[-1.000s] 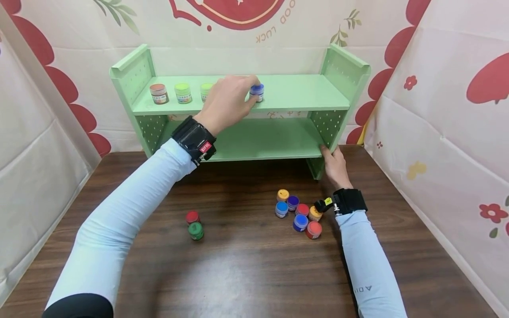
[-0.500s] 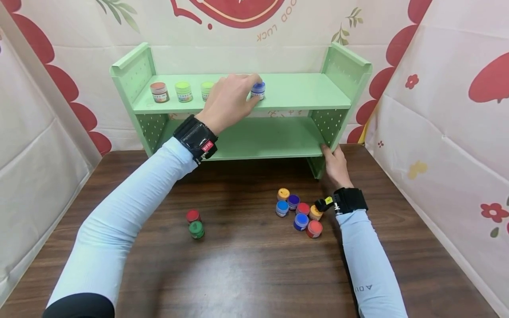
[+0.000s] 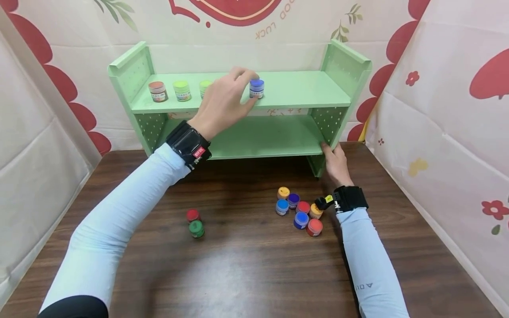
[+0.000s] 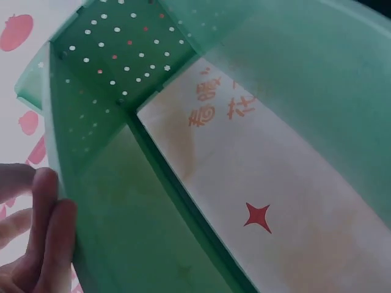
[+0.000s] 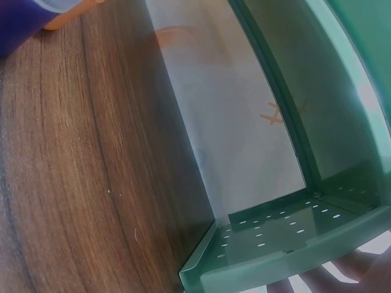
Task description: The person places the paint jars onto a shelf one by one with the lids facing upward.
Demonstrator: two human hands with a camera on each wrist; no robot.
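Note:
My left hand is at the upper board of a green shelf. Its thumb and index finger are spread beside a blue-lidded paint jar, which stands upright on that board. In the left wrist view, fingers show at the shelf's front edge. My right hand grips the lower right side panel, thumb in front; the right wrist view shows its fingers beyond the panel. Left on the board stand a brown-lidded jar and a lime-lidded jar; another lime-lidded jar is partly hidden by my left hand.
On the wooden table, several paint jars cluster at the right near my right wrist, among them a light-blue-lidded jar and a red-lidded jar. Farther left stand a dark red jar and a green jar. Printed cloth hangs around.
My left thumb and index finger have opened away from the blue-lidded jar, and the hand has drawn slightly left. The jar stays on the board. My right hand keeps its grip on the shelf.

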